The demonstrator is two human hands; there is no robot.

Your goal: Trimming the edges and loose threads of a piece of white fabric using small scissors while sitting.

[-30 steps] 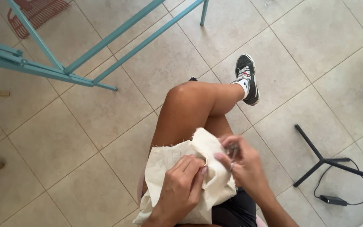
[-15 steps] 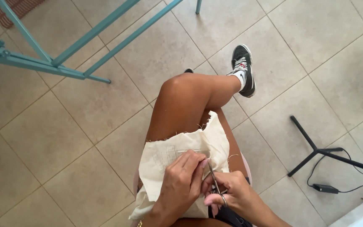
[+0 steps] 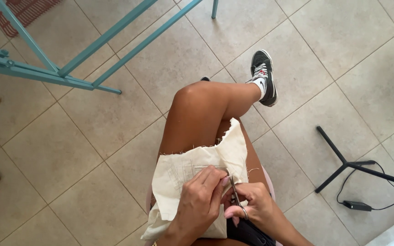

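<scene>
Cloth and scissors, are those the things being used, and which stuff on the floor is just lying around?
In use:
cream cloth on the lap, pinched by the left hand
small scissors in the right hand, tips at the cloth's edge

Just lying about:
teal metal frame
black stand legs
black cable with adapter
red mat

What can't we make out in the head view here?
- Scissors tips: hidden by left hand fingers.
- Pencil marks on the cloth: too faint to read.
- Right hand forearm: cut by bottom edge.
- Far shoe: hidden behind the knee.
</scene>
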